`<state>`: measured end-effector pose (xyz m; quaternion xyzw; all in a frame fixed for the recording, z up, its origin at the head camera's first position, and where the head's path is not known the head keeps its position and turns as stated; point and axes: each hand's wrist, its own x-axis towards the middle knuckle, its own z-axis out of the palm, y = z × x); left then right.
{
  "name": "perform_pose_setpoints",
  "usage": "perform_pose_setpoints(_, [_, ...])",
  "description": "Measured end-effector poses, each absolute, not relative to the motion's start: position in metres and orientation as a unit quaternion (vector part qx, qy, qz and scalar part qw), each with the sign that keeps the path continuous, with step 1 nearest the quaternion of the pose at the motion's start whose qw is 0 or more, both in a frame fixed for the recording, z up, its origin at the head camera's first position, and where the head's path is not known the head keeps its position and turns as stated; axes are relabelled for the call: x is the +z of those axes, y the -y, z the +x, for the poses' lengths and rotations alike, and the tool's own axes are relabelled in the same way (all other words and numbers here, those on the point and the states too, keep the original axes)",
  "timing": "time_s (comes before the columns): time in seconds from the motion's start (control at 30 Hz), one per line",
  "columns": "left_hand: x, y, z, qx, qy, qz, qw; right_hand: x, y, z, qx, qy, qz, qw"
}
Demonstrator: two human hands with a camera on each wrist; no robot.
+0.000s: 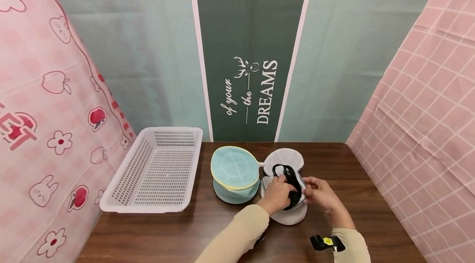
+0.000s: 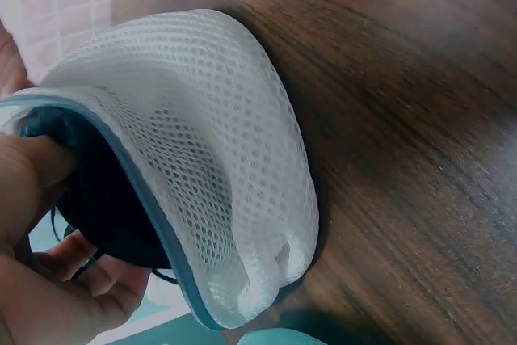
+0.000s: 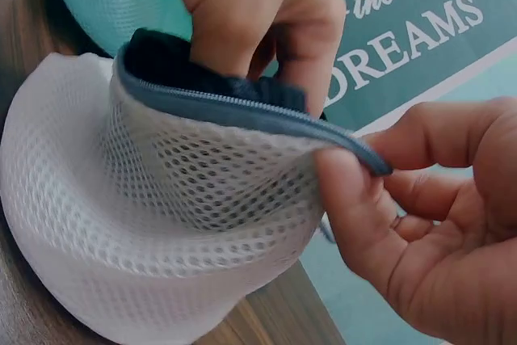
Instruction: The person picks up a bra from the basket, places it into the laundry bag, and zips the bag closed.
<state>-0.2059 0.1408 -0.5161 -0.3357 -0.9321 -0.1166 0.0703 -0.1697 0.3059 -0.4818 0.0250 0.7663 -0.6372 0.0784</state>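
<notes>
1. My left hand (image 1: 277, 192) works at the mouth of the white mesh bag (image 2: 242, 111), thumb dipped past the edge and fingers bent, pinching the black cloth (image 2: 113, 199) with little gap between.
2. My right hand (image 1: 322, 193) is at the right side of the bag, thumb and forefinger closed tightly on the zip (image 3: 218, 108) edge.
3. The black cloth sits in the bag's mouth, partly inside, with thin straps looping out. I can't make out which garment it is.
4. The bag rests on the wooden table (image 1: 148, 238), its zip parted. A pale round panel (image 1: 283, 159) lies at the bag's far side; whether it belongs to this bag I can't tell.
5. Just left of the bag stands a blue bag (image 1: 235, 168) with yellow trim; farther left, well apart from it, is the white basket (image 1: 142, 208).
6. I'd judge the step in hand as tucking the cloth into the bag, only partly done.
7. The next move, as I read it, calls for my right hand to hold the edge taut while my left pushes cloth and straps deeper, clear of the zip teeth.
</notes>
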Motion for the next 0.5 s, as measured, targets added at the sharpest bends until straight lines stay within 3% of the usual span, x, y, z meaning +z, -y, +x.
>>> perform_pose_setpoints(0.27, [-0.5211, -0.1513, -0.2013, -0.044, 0.943, -0.323, 0.065, -0.483, -0.3152, -0.1664, -0.679, -0.731, -0.02, 0.066])
perform_pose_setpoints(0.5, [-0.5222, -0.1465, -0.1973, -0.082, 0.932, -0.344, 0.077, -0.4874, -0.3151, -0.164, -0.654, -0.754, 0.025, 0.056])
